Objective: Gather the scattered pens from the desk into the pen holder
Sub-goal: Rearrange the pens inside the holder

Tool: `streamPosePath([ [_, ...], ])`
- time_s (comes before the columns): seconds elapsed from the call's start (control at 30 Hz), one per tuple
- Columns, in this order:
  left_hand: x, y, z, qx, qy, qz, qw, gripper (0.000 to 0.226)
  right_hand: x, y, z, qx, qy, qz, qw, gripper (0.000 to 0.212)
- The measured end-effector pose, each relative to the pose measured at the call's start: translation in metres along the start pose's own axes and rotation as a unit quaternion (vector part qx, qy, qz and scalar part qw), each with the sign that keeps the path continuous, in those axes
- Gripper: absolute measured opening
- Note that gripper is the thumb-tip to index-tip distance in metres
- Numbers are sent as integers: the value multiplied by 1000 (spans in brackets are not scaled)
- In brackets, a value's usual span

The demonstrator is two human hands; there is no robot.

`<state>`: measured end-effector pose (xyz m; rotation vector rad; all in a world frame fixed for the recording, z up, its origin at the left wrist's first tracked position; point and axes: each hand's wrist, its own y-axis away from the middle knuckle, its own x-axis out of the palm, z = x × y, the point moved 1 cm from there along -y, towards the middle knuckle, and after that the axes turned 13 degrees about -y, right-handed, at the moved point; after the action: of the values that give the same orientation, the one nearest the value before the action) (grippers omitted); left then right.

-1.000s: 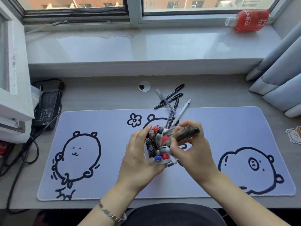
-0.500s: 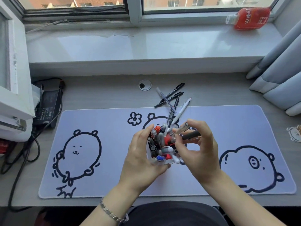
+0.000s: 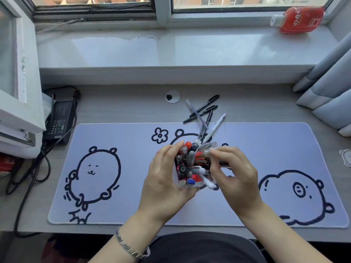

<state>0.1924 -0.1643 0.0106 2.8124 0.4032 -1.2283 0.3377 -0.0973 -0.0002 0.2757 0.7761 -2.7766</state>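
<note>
Over the pale mat [image 3: 117, 215] on the worktop [image 3: 123, 109], the left hand [image 3: 165, 185] is wrapped around the pen holder [image 3: 177, 185], already crammed with pens. The right hand [image 3: 237, 179] pinches a clear pen [image 3: 208, 146] lying across its top. Just beyond, loose pens [image 3: 204, 111] lie crossed at the mat's far edge.

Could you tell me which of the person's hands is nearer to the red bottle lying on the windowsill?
Right. The right hand sits at the pen holder's right side, below and left of the red bottle; the left hand wraps the holder's left side, farther from it.
</note>
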Motion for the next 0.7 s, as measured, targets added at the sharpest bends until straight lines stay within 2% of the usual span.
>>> streamPosePath([
  [0.13,-1,0,-2,-28,30,-7,999,84,1,0,9,41,72,77,994,31],
  [0.27,-2,2,0,-22,7,-15,1000,80,0,13,13,91,130,174,972,53],
  [0.4,2,-6,3,-77,75,1,994,83,9,-6,7,143,85,278,946,71],
  [0.47,4,-12,9,-101,85,-8,991,84,10,-28,5,176,36,323,929,70],
  [0.53,5,-20,17,-109,76,-29,991,84,6,-50,2,200,-31,299,933,59],
  [0.6,2,-27,25,-125,73,-45,988,84,0,-71,-15,235,-37,200,950,51],
  [0.63,-1,-30,28,-130,70,-50,988,84,-2,-81,-30,275,-10,152,949,47],
  [0.7,-4,-34,32,-129,62,-56,988,85,-4,-101,-71,379,95,100,915,43],
])
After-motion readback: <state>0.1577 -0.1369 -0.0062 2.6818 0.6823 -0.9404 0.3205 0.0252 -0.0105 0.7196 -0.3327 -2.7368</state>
